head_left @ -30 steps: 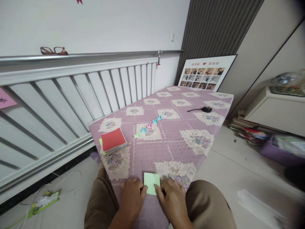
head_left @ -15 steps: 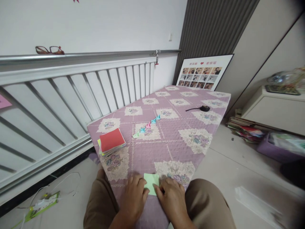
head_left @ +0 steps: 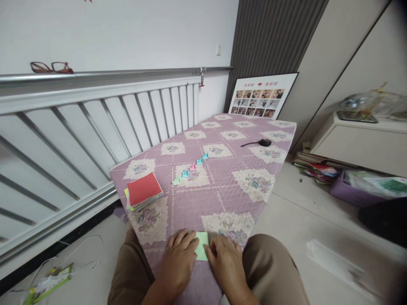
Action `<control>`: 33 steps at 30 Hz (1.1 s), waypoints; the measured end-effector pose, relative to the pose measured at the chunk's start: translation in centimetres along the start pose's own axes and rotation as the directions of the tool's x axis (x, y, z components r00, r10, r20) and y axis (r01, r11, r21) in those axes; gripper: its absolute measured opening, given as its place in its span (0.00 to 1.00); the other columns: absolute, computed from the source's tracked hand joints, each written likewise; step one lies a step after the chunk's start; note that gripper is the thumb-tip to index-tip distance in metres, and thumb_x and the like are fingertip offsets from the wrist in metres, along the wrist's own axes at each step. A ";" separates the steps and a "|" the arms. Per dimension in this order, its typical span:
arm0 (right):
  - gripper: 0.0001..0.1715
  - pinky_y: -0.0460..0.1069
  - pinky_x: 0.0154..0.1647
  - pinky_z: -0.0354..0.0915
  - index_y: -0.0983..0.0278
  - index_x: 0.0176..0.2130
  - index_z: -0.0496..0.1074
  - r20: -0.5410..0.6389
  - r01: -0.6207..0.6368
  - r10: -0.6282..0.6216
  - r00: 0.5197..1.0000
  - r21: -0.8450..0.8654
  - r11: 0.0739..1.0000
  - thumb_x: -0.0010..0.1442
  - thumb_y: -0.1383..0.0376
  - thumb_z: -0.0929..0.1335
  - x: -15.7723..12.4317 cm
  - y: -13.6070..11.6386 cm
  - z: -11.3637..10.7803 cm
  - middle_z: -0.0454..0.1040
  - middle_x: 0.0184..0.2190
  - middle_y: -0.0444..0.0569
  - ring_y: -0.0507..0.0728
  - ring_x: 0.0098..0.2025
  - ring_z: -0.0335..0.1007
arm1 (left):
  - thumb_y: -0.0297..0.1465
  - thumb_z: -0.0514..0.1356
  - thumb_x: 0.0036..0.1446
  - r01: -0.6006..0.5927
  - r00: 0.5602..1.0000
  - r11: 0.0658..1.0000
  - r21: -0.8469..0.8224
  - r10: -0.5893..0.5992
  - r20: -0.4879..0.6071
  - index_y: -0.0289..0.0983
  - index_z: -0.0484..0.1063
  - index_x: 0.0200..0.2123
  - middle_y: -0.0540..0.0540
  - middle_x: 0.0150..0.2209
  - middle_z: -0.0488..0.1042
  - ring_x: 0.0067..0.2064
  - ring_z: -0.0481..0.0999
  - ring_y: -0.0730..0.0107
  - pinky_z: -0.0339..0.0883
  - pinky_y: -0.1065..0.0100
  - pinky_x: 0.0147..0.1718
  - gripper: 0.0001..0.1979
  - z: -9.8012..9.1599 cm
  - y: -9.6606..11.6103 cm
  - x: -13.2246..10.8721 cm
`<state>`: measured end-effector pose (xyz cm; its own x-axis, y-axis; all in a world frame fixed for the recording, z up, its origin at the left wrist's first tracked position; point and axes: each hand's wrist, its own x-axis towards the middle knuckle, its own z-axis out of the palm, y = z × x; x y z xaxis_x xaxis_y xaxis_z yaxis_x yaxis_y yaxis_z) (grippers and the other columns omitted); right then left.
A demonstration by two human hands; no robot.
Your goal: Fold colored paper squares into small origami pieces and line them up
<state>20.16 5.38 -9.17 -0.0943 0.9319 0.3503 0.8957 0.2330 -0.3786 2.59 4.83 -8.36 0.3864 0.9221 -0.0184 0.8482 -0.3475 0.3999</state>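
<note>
A small light green square of paper [head_left: 202, 246] lies on the cloth-covered table close in front of me. My left hand [head_left: 182, 256] covers its left part, the fingers bent and pressing the edge. At the right edge, my right hand [head_left: 225, 258] is closed with the thumb on the paper and the fingers curled beside it. Farther up the table, a slanting row of several small folded paper pieces [head_left: 192, 166] in green, blue and pink lies on the cloth. To the left sits a stack of coloured paper [head_left: 144, 189] with a red sheet on top.
A black object with a thin tail [head_left: 265, 142] lies far right on the table [head_left: 219, 173]. A white radiator [head_left: 95, 140] borders the left side, with glasses [head_left: 51, 67] on the pipe above. A photo board [head_left: 262, 96] leans behind. A purple bin [head_left: 352, 190] stands right.
My left hand has slid right over more of the green paper, leaving a narrower strip showing. The right hand stays at the right edge. The whole view has shifted slightly.
</note>
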 end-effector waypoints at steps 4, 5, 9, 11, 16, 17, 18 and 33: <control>0.03 0.53 0.39 0.54 0.59 0.33 0.70 -0.019 0.030 -0.030 0.999 0.018 0.999 0.59 0.66 0.66 -0.3 0.2 0.4 0.74 0.30 0.45 0.58 0.36 0.68 | 0.26 0.51 0.61 -0.002 1.000 1.000 -0.006 0.002 -0.002 0.47 0.63 0.58 0.55 0.62 0.60 0.63 0.53 0.62 0.48 0.54 0.61 0.23 -0.3 0.1 0.0; 0.05 0.53 0.41 0.55 0.59 0.35 0.71 -0.026 0.053 -0.052 0.998 0.030 0.998 0.59 0.67 0.65 -0.4 0.1 0.5 0.75 0.34 0.46 0.59 0.39 0.68 | 0.26 0.51 0.61 -0.006 1.000 1.000 -0.006 0.005 -0.002 0.48 0.63 0.58 0.55 0.62 0.60 0.63 0.53 0.61 0.48 0.54 0.61 0.23 -0.4 0.1 0.0; 0.16 0.57 0.54 0.53 0.56 0.48 0.71 0.038 0.151 -0.154 0.987 0.060 0.987 0.60 0.68 0.63 -0.7 -0.6 0.6 0.75 0.49 0.46 0.60 0.53 0.66 | 0.26 0.51 0.61 -0.032 0.999 0.999 0.003 0.032 -0.017 0.48 0.61 0.60 0.53 0.62 0.61 0.62 0.54 0.61 0.49 0.53 0.60 0.24 -0.4 0.1 0.0; 0.18 0.60 0.57 0.51 0.55 0.50 0.71 0.131 0.133 -0.138 0.982 0.043 0.990 0.61 0.67 0.62 -0.7 -0.9 0.4 0.74 0.52 0.46 0.61 0.56 0.64 | 0.26 0.51 0.61 -0.028 0.999 1.000 0.013 0.029 -0.034 0.48 0.61 0.59 0.53 0.62 0.62 0.62 0.55 0.61 0.50 0.52 0.60 0.24 -0.2 0.0 0.0; 0.23 0.66 0.59 0.51 0.56 0.55 0.68 0.275 0.057 -0.044 0.960 -0.042 0.997 0.62 0.65 0.60 -0.6 -1.2 -0.3 0.67 0.58 0.47 0.64 0.62 0.57 | 0.28 0.53 0.60 0.028 0.997 0.998 0.055 -0.024 -0.079 0.46 0.63 0.59 0.51 0.62 0.61 0.63 0.55 0.58 0.49 0.51 0.61 0.23 0.3 -0.3 -0.2; 0.24 0.67 0.59 0.51 0.57 0.57 0.67 0.290 0.060 -0.041 0.956 -0.058 0.996 0.62 0.64 0.60 -0.5 -1.2 -0.4 0.66 0.59 0.47 0.64 0.63 0.56 | 0.29 0.53 0.60 0.044 0.995 0.997 0.066 -0.038 -0.089 0.45 0.62 0.59 0.51 0.62 0.61 0.63 0.55 0.57 0.49 0.50 0.61 0.23 0.4 -0.3 -0.2; 0.25 0.68 0.59 0.51 0.57 0.58 0.65 0.302 0.065 -0.041 0.952 -0.071 0.995 0.62 0.64 0.60 -0.5 -1.2 -0.5 0.63 0.61 0.48 0.65 0.64 0.54 | 0.30 0.53 0.60 0.060 0.994 0.995 0.078 -0.052 -0.099 0.45 0.62 0.60 0.50 0.63 0.60 0.63 0.55 0.57 0.49 0.49 0.61 0.23 0.4 -0.3 -0.3; 0.28 0.67 0.61 0.49 0.55 0.63 0.58 0.386 0.154 -0.112 0.916 -0.081 0.985 0.65 0.58 0.59 -1.2 0.4 -0.6 0.54 0.65 0.45 0.64 0.67 0.45 | 0.29 0.54 0.61 -0.156 0.988 0.976 0.154 0.155 0.019 0.53 0.61 0.59 0.54 0.63 0.60 0.63 0.56 0.60 0.49 0.52 0.60 0.23 -0.4 -0.6 -2.7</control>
<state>20.84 4.16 -9.25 -0.3538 0.9347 0.0328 0.9029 0.3505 -0.2491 0.92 2.64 -8.18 0.5204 0.8535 0.0265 0.8228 -0.5095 0.2516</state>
